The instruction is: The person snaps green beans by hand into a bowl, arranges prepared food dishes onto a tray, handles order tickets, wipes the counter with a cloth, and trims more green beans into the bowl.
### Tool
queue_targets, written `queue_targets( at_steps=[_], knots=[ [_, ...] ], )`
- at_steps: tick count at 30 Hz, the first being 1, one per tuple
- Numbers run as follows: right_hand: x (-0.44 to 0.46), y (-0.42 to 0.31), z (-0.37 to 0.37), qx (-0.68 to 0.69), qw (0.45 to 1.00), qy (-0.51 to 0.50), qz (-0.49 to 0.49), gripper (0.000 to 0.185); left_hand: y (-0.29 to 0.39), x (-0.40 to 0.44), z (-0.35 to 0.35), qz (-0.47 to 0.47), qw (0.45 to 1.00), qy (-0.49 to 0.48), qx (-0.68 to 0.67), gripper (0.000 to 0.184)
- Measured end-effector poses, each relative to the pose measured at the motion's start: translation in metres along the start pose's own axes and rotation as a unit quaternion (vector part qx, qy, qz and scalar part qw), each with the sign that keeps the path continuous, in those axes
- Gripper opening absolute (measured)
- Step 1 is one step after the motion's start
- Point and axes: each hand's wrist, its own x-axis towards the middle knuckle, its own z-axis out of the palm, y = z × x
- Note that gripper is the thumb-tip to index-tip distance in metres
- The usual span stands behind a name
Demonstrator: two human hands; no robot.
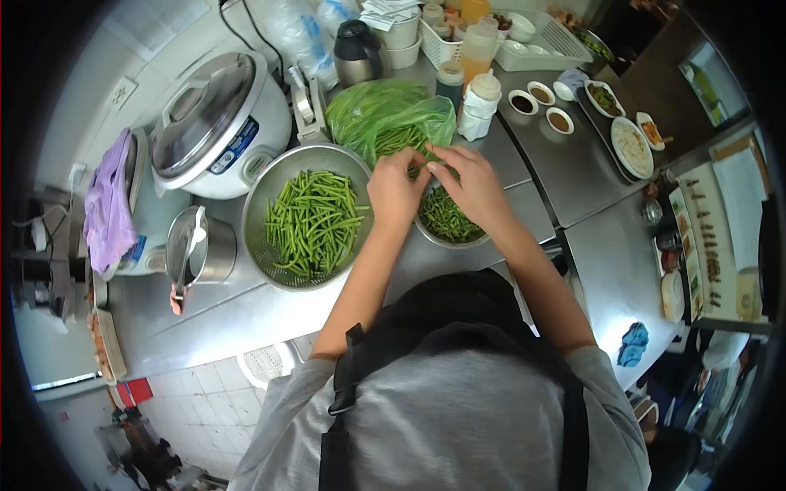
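Observation:
My left hand (395, 186) and my right hand (472, 186) meet above a metal bowl (467, 245), their thumbs and fingertips pinched close together. A green bean seems to be between the fingertips, mostly hidden by them. Short green bean pieces (446, 217) lie in the bowl below. To the left, a perforated metal colander (256, 233) holds a heap of cut green beans (311, 222). Just beyond my hands, a green plastic bag (360, 110) lies open, with long whole green beans (399, 141) showing at its mouth.
A large rice cooker (221, 123) and a metal pot (221, 250) with a utensil stand left. Behind are a thermos jug (359, 53) and a wrapped squeeze bottle (481, 106). Right are small sauce dishes (560, 121), a plate of rice (631, 147) and a blue cloth (633, 344).

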Motion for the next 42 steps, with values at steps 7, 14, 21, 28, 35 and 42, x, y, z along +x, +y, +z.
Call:
queue_targets(
  at_steps=[7, 14, 21, 28, 35, 42],
  knots=[
    [0.009, 0.017, -0.033, -0.079, 0.976, -0.204, 0.017, 0.017, 0.013, -0.019, -0.003, 0.061, 0.996, 0.056, 0.024, 0.015],
    [-0.002, 0.029, -0.036, 0.159, 0.963, -0.175, 0.127, 0.017, 0.018, -0.029, -0.003, -0.041, 0.996, -0.023, -0.080, 0.017],
    [-0.032, 0.058, -0.019, 0.479, 0.810, -0.136, 0.310, 0.022, 0.023, -0.048, 0.015, -0.330, 0.826, -0.046, -0.455, 0.020],
    [-0.051, 0.052, -0.019, 0.349, 0.827, -0.364, 0.246, 0.029, 0.018, -0.051, 0.022, -0.320, 0.832, 0.036, -0.451, 0.025],
    [-0.038, 0.040, -0.032, 0.421, 0.736, -0.429, 0.312, 0.026, 0.018, -0.056, 0.021, -0.351, 0.727, 0.043, -0.589, 0.024],
    [-0.045, 0.034, -0.010, 0.635, 0.616, -0.205, 0.419, 0.022, 0.028, -0.073, 0.008, -0.262, 0.781, 0.108, -0.556, 0.013]
  ],
)
